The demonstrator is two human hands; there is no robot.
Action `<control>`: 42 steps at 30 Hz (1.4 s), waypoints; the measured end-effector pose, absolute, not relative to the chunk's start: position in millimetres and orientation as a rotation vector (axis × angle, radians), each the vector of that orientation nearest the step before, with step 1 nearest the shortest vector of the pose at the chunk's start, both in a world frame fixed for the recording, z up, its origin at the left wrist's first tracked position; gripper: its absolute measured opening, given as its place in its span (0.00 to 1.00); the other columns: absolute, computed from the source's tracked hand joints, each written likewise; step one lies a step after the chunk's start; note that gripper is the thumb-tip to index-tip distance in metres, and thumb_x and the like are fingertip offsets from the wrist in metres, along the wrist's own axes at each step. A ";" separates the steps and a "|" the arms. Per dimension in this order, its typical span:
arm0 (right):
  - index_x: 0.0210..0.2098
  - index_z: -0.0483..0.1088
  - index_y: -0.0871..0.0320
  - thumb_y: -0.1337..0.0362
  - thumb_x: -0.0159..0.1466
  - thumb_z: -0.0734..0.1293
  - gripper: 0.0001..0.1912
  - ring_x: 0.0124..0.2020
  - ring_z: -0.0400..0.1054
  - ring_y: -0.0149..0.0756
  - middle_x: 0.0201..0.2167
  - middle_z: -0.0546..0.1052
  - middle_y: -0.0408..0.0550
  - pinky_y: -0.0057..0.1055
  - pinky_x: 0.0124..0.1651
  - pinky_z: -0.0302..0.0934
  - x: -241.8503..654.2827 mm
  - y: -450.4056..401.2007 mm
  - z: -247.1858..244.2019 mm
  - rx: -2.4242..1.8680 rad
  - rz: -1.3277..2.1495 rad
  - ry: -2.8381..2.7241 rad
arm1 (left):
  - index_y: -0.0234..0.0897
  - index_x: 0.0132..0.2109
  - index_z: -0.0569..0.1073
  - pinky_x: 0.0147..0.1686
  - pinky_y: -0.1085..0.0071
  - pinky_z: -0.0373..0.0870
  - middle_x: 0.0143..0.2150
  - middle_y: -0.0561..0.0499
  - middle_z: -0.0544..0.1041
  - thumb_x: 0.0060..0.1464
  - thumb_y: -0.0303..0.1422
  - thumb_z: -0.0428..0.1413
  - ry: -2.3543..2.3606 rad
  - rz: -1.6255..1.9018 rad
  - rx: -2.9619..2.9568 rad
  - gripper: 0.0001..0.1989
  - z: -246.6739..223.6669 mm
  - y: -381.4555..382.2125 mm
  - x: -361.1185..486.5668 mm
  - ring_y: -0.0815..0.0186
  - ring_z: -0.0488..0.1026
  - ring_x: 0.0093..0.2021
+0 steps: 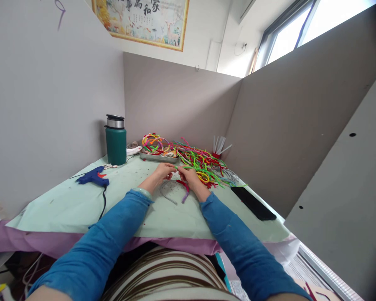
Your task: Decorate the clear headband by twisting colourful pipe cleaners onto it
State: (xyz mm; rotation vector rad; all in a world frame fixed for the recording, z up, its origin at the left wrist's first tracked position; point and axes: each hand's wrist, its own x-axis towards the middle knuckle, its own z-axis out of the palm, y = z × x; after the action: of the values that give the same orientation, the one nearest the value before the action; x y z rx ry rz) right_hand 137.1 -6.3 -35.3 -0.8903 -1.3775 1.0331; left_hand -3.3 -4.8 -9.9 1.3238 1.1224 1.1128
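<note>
My left hand [164, 172] and my right hand [188, 175] meet over the middle of the table. Between their fingertips is a green pipe cleaner [176, 167], pinched from both sides; its green length also shows past the right hand's knuckles. Below the hands lies a headband [168, 196], its left part bare grey and its right part wrapped in red and purple fuzzy stems. Right of my right hand spreads a pile of colourful pipe cleaners [200, 159], with a yellow loop [203, 177] close to the wrist.
A blue glue gun [94, 177] with a black cord lies at the left, near a green bottle [115, 144]. Behind stands a metal tray [159, 158] holding colourful bands. White sticks [219, 144] stand in a red holder. A black phone [253, 203] lies at the right edge. Grey partitions [181, 96] enclose the table.
</note>
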 end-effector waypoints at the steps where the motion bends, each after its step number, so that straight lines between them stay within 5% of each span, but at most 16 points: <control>1: 0.20 0.64 0.57 0.53 0.49 0.69 0.15 0.16 0.53 0.26 0.14 0.62 0.37 0.27 0.20 0.47 137.3 -6.2 -35.8 -0.898 1.000 -1.395 | 0.33 0.30 0.70 0.18 0.76 0.57 0.23 0.54 0.71 0.45 0.26 0.59 1.141 1.109 1.346 0.05 -10.9 -4.0 -3.0 0.77 0.60 0.16; 10: 0.19 0.65 0.56 0.56 0.54 0.65 0.13 0.17 0.55 0.27 0.14 0.62 0.37 0.27 0.22 0.48 142.3 -1.0 -40.4 -1.052 0.610 -1.553 | 0.35 0.28 0.70 0.18 0.76 0.55 0.11 0.58 0.62 0.46 0.29 0.58 1.405 1.059 1.766 0.03 -18.3 1.9 -1.6 0.73 0.60 0.14; 23: 0.19 0.64 0.56 0.56 0.53 0.65 0.13 0.15 0.53 0.27 0.13 0.61 0.37 0.27 0.19 0.46 140.4 -1.3 -40.0 -0.953 0.768 -1.467 | 0.34 0.31 0.70 0.18 0.76 0.58 0.28 0.52 0.75 0.48 0.35 0.61 1.151 1.118 1.457 0.09 -18.6 4.9 -5.1 0.77 0.60 0.16; 33: 0.19 0.65 0.56 0.57 0.53 0.64 0.11 0.18 0.55 0.28 0.14 0.62 0.38 0.27 0.22 0.48 141.7 1.0 -42.4 -1.052 0.636 -1.532 | 0.35 0.25 0.71 0.22 0.75 0.56 0.13 0.56 0.64 0.45 0.31 0.58 1.454 1.061 1.831 0.06 -14.9 0.6 -2.7 0.71 0.62 0.17; 42: 0.19 0.65 0.56 0.57 0.54 0.64 0.12 0.18 0.55 0.29 0.14 0.62 0.38 0.28 0.22 0.48 144.5 -0.5 -40.2 -1.065 0.554 -1.565 | 0.35 0.28 0.72 0.20 0.76 0.56 0.15 0.57 0.67 0.47 0.29 0.57 1.399 1.093 1.817 0.03 -14.2 -1.9 -3.3 0.73 0.61 0.15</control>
State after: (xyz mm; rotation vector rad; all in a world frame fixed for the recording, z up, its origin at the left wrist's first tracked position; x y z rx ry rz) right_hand 144.5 -0.5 -40.2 -1.0653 -1.5647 0.5540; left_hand -3.3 -1.9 -14.2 1.8171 1.3991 1.0932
